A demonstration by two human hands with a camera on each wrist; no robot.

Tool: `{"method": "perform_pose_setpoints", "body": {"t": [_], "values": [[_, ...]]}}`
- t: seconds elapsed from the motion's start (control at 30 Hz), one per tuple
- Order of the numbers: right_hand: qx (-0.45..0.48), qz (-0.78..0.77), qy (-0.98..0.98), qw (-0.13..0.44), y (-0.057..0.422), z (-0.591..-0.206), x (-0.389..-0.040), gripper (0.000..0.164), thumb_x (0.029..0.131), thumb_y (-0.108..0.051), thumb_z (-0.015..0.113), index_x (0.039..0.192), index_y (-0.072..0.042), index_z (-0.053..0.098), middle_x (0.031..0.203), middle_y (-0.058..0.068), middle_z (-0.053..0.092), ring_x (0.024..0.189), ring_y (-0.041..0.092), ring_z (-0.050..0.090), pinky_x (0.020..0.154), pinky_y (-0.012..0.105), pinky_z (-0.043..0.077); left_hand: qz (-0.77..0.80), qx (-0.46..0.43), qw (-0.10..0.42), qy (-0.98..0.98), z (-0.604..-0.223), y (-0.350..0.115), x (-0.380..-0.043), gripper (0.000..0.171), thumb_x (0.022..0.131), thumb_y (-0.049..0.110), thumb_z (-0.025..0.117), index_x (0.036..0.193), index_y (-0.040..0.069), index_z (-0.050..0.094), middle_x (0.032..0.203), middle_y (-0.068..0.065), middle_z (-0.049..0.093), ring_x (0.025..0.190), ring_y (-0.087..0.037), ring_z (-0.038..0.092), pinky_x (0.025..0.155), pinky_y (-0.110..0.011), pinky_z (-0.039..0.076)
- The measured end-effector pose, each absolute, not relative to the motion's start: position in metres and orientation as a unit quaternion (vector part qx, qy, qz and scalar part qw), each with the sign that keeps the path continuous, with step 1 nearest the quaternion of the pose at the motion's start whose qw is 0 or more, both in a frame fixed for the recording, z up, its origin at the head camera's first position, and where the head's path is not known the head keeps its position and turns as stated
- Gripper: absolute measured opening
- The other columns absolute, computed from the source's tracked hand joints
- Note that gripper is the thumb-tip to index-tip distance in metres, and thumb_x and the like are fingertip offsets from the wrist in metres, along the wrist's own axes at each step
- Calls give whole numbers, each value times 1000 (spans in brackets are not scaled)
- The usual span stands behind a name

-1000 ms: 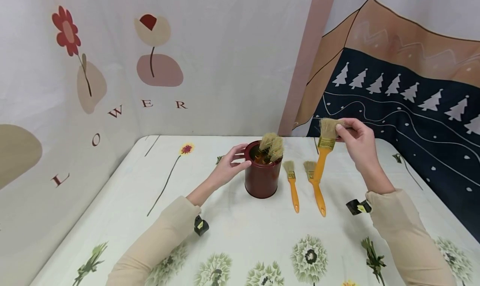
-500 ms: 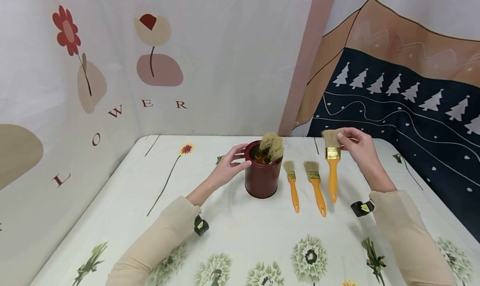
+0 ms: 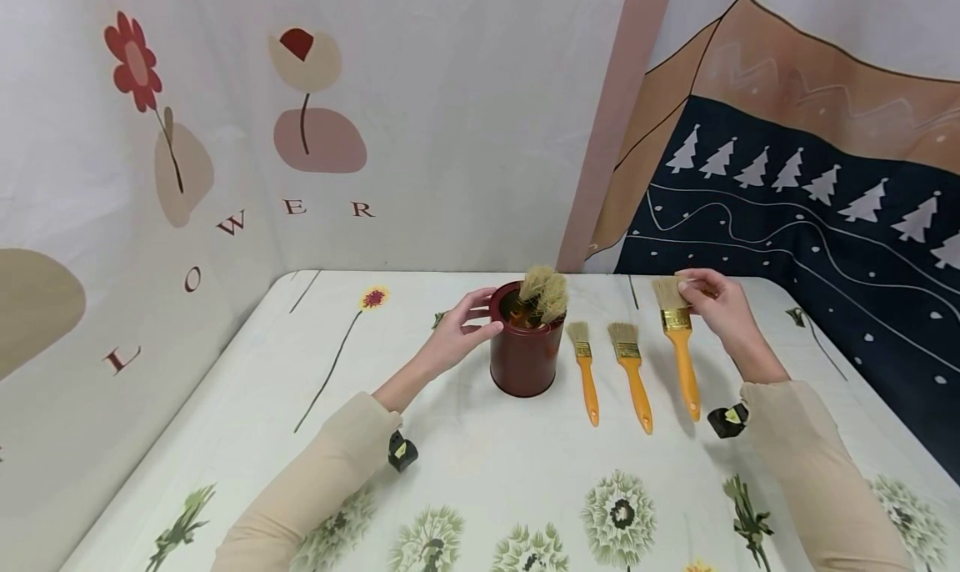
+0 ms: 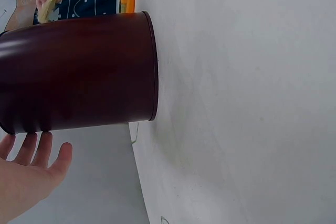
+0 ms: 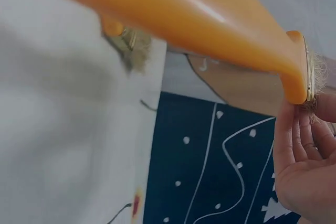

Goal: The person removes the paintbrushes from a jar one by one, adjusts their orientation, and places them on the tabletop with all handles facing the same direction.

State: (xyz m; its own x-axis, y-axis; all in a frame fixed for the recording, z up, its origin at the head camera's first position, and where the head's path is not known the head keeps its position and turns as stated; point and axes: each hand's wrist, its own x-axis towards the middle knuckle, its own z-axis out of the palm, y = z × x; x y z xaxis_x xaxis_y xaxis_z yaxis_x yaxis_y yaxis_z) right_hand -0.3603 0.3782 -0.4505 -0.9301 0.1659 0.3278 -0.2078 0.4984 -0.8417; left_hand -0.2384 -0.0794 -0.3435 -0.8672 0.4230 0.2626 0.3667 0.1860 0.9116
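In the head view my left hand (image 3: 455, 336) touches the side of a dark red can (image 3: 522, 359), fingers spread near its rim. Two or more brushes with bushy bristles (image 3: 545, 293) stand in the can. My right hand (image 3: 720, 312) pinches a wide paintbrush (image 3: 681, 347) by its bristles, its orange handle pointing down toward me. Whether the handle's end touches the table is unclear. To its left lie a narrow paintbrush (image 3: 587, 380) and a medium paintbrush (image 3: 634, 380), bristles away from me. The left wrist view shows fingertips (image 4: 44, 139) against the can's wall.
A white cloth with printed flowers covers the table (image 3: 465, 455). Behind it hangs a pale printed curtain (image 3: 450, 122), with a dark tree-patterned cloth (image 3: 787, 188) at the right. Each wrist carries a small black camera (image 3: 402, 453).
My right hand has lowered the wide paintbrush and moved it right, away from the medium one; its handle now slants down to the right. My left hand and the can have stayed put.
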Motion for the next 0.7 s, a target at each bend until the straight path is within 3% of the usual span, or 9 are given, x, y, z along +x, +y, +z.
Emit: {"method": "perform_pose_setpoints", "body": {"t": [0.27,0.47,0.7], "values": [[-4,515,-844,147,377,-448,-349,44,84,-45,51,120,-21,51,105,8,51,90,24,51,66,18,48,586,260,22,767,-342,-79,-237,54,87,11,57,133,-1,32,127,-18,41,113,-30,41,89,-38,39],[-27,538,-834,122,376,-446,-339,48,83,-46,53,119,-14,50,107,9,46,92,27,47,57,10,45,587,265,19,765,-345,-79,-239,53,86,10,57,132,-2,32,127,-19,41,113,-30,41,89,-40,39],[-59,509,-852,105,376,-452,-337,45,87,-41,51,117,-8,49,102,10,46,86,25,49,62,20,49,589,256,15,766,-366,-81,-256,55,85,20,60,133,10,35,127,-10,42,112,-23,43,88,-36,40]]}}
